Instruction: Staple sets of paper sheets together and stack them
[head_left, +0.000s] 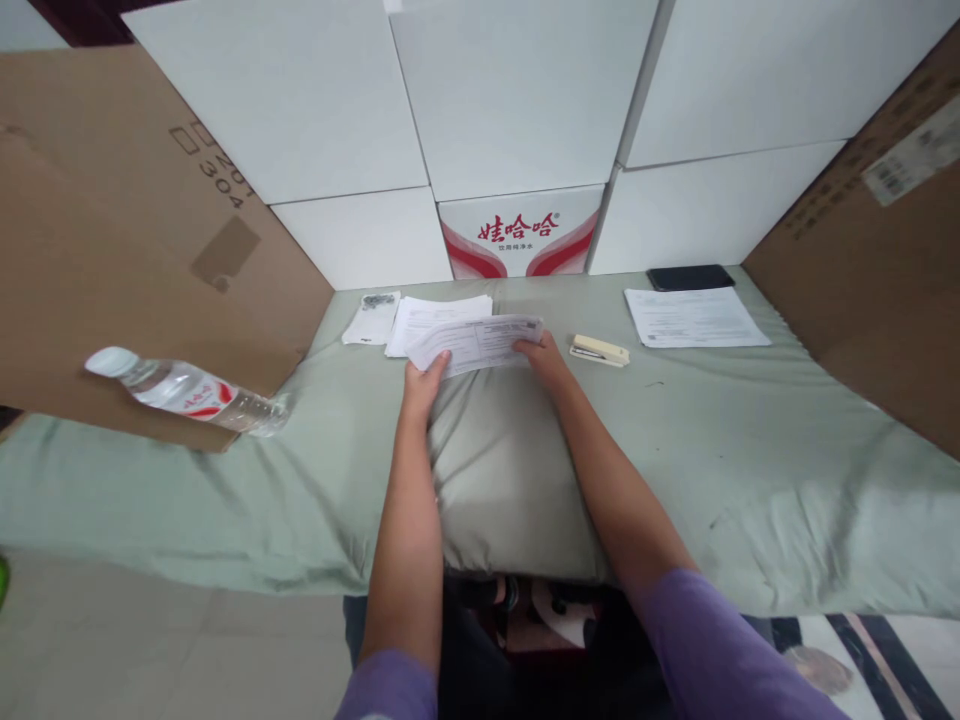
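Between my two hands I hold printed sheets of paper (476, 346), tilted above the green cloth. My left hand (424, 384) grips the left end, thumb on top. At the right end, my right hand (541, 355) pinches the paper near a small printed code. Just behind lies a stack of white papers (442, 308), partly hidden by the held sheets. A cream stapler (599, 350) rests a little to the right of my right hand. How many sheets I hold, I cannot tell.
A water bottle (199, 392) stands at the left by a cardboard panel (112, 230). Further right, another paper stack (696, 318) lies before a black phone (690, 278). A small white packet (373, 318) sits at the back left. White boxes (517, 95) form a wall behind.
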